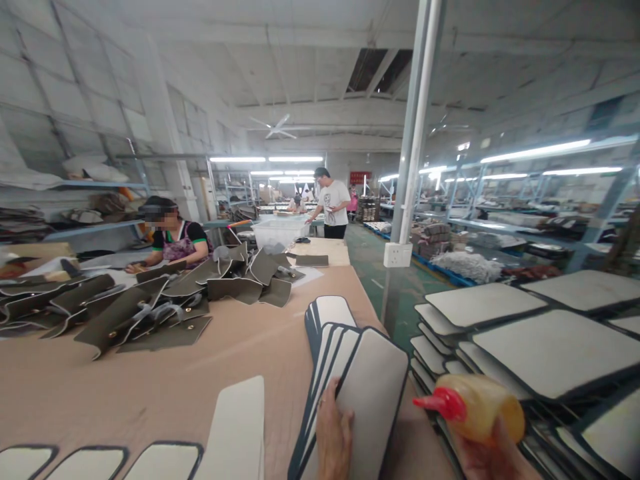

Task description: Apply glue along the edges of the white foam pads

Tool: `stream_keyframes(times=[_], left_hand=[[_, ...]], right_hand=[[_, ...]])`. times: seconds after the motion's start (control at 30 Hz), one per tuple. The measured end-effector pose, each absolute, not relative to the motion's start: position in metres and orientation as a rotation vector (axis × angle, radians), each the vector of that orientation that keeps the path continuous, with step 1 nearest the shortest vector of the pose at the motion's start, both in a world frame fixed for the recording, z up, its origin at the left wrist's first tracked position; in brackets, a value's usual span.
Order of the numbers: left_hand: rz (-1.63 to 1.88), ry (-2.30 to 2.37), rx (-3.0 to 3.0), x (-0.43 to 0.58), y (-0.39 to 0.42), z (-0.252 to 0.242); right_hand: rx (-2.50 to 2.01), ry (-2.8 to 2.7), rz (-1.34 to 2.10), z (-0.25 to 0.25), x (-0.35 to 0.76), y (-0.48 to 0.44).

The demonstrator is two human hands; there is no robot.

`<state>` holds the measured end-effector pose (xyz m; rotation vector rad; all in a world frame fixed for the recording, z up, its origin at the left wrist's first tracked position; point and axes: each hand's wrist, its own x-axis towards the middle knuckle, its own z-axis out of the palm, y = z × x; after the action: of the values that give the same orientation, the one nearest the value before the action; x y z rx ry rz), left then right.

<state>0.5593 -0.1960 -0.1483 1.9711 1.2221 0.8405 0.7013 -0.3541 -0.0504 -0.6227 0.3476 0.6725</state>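
Note:
My left hand point(331, 430) grips the left edge of the top panel point(375, 373), a pale piece with a dark border, on a fanned stack. Its fingers are bent between this panel and those fanned out beneath. In my right hand point(487, 453) is a squeeze bottle point(483, 407) of yellowish liquid. The bottle lies tilted on its side, its red nozzle point(440, 403) pointing left towards the stack. A plain cream panel point(235, 427) without a dark border lies left of my left hand.
Dark-bordered panels point(160, 461) line the near table edge. Olive-brown pieces with metal eyelets point(165, 313) are heaped left. Stacked panels point(560, 347) stand right, beside a metal post point(407, 167). One person point(183, 243) sits left; another point(334, 200) stands by a clear tub point(280, 232).

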Motion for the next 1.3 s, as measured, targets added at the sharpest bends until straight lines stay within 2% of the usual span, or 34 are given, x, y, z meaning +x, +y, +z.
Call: stream_keyframes(times=[0.2,0.43,0.6,0.87,1.3], left_hand=[[0.712,0.836,1.827,0.51,-0.18,-0.073],[0.425,0.532,2.267,0.411,-0.147,0.05],[0.142,0.332,2.504,0.369,-0.14,0.107],[-0.1,0.202,2.404,0.335,-0.134,0.128],[-0.215,0.271,2.294,0.341,-0.147,0.144]], right_hand=[[-0.689,-0.065,0.5,0.0,0.682,-0.349],[-0.695,-0.519,0.523,0.064,0.661,-0.335],[-0.683,-0.795,0.638,0.085,0.637,-0.31],[-0.716,-0.978,0.828,0.088,0.602,-0.28],[-0.715,-1.017,0.942,0.091,0.597,-0.275]])
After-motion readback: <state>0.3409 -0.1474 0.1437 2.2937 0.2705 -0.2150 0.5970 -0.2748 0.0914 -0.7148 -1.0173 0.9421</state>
